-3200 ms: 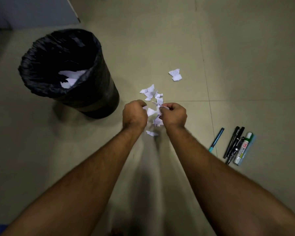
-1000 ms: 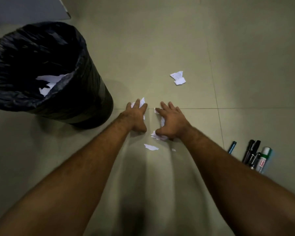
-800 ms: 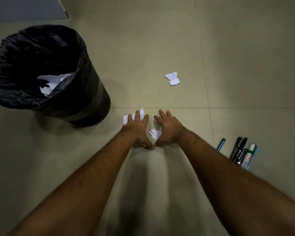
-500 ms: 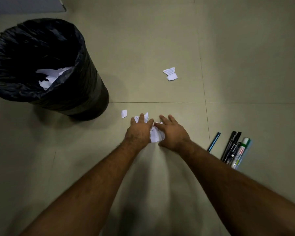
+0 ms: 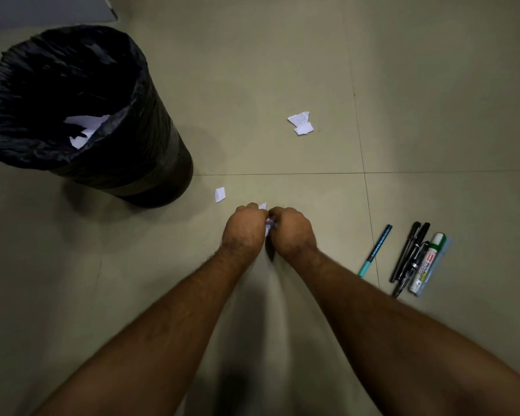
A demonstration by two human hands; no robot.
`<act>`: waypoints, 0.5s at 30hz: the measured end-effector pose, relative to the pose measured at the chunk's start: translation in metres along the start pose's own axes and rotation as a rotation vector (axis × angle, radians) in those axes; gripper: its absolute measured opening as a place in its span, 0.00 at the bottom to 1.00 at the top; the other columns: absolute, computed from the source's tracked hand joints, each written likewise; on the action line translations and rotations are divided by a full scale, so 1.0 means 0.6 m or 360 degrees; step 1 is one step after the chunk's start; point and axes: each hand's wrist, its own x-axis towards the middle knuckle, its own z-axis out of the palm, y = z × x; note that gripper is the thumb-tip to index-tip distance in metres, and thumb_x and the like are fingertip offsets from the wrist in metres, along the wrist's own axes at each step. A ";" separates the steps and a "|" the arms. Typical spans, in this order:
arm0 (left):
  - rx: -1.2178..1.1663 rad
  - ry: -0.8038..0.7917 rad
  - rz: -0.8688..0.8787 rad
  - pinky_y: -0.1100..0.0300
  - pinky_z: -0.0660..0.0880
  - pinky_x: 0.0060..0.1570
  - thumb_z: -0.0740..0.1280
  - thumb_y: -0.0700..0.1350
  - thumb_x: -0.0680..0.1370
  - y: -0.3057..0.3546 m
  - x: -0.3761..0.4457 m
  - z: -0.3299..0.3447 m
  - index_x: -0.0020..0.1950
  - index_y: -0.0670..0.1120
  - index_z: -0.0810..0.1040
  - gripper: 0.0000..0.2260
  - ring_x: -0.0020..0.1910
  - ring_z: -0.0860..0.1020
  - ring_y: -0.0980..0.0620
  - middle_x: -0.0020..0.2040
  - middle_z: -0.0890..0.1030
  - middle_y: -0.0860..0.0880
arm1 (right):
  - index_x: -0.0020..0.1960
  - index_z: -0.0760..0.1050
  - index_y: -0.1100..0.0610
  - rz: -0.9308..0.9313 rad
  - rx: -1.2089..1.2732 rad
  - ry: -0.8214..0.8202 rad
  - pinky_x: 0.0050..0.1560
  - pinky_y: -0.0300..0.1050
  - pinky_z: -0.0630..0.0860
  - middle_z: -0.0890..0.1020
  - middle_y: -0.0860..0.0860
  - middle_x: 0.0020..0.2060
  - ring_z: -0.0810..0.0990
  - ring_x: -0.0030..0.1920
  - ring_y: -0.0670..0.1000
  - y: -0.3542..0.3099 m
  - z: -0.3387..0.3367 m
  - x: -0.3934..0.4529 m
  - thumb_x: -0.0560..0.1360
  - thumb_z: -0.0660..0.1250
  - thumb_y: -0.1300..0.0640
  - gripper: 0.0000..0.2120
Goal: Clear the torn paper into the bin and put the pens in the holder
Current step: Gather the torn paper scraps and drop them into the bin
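Observation:
My left hand (image 5: 245, 231) and my right hand (image 5: 291, 231) are pressed together low over the floor, both closed around a bunch of torn paper (image 5: 270, 226) that shows white between them. One small scrap (image 5: 219, 194) lies on the floor just left of my hands. Two more scraps (image 5: 300, 123) lie farther away, up and to the right. The bin (image 5: 150, 151), lined with a black bag, stands at the left with white paper inside. A teal pen (image 5: 376, 250), black pens (image 5: 409, 253) and a green-capped marker (image 5: 427, 267) lie at the right.
The floor is pale tile with dark grout lines. A grey panel edge (image 5: 42, 10) shows at the top left corner. No pen holder is in view.
My hands swept the scattered scraps toward me, went from flat on the floor to closed around the gathered paper. One small scrap was left behind on the left.

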 end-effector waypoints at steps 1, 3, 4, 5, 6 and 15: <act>-0.0034 -0.0013 -0.0009 0.55 0.74 0.53 0.62 0.52 0.81 -0.002 -0.001 0.001 0.61 0.45 0.79 0.15 0.56 0.77 0.44 0.57 0.79 0.44 | 0.50 0.81 0.58 0.0025 0.0019 -0.0002 0.44 0.42 0.72 0.84 0.55 0.47 0.82 0.48 0.57 -0.003 0.000 0.002 0.73 0.66 0.60 0.08; -0.0096 0.0003 -0.0035 0.55 0.74 0.51 0.65 0.50 0.80 -0.006 -0.002 -0.002 0.58 0.43 0.80 0.13 0.52 0.79 0.44 0.55 0.81 0.43 | 0.49 0.82 0.58 0.0119 0.0071 0.0011 0.48 0.43 0.74 0.85 0.55 0.48 0.82 0.50 0.58 -0.006 0.000 0.005 0.73 0.67 0.60 0.07; -0.0151 0.0005 -0.0057 0.55 0.73 0.51 0.66 0.50 0.79 -0.008 -0.003 -0.004 0.57 0.42 0.80 0.13 0.52 0.79 0.43 0.54 0.81 0.42 | 0.49 0.83 0.59 0.0166 0.0108 0.0008 0.51 0.44 0.75 0.85 0.56 0.49 0.82 0.51 0.58 -0.006 0.000 0.007 0.74 0.67 0.60 0.07; -0.0217 -0.0006 -0.0096 0.56 0.73 0.52 0.67 0.50 0.79 -0.010 -0.005 -0.006 0.59 0.42 0.80 0.15 0.52 0.79 0.43 0.54 0.81 0.42 | 0.49 0.83 0.59 0.0200 0.0140 0.0010 0.52 0.44 0.75 0.85 0.56 0.49 0.82 0.52 0.58 -0.004 0.000 0.008 0.74 0.67 0.60 0.07; -0.0260 0.0002 -0.0129 0.56 0.72 0.53 0.67 0.50 0.78 -0.012 -0.006 -0.008 0.60 0.41 0.80 0.15 0.53 0.79 0.43 0.55 0.82 0.42 | 0.50 0.83 0.60 0.0236 0.0172 0.0015 0.53 0.44 0.75 0.85 0.57 0.50 0.81 0.53 0.59 -0.004 -0.002 0.009 0.75 0.67 0.60 0.08; -0.0838 0.0338 -0.0579 0.65 0.71 0.45 0.70 0.42 0.74 -0.025 -0.016 -0.040 0.42 0.46 0.84 0.03 0.53 0.81 0.48 0.48 0.85 0.47 | 0.33 0.77 0.64 0.0704 0.0934 0.0243 0.33 0.47 0.80 0.80 0.53 0.26 0.82 0.30 0.57 -0.008 -0.027 -0.001 0.67 0.72 0.58 0.10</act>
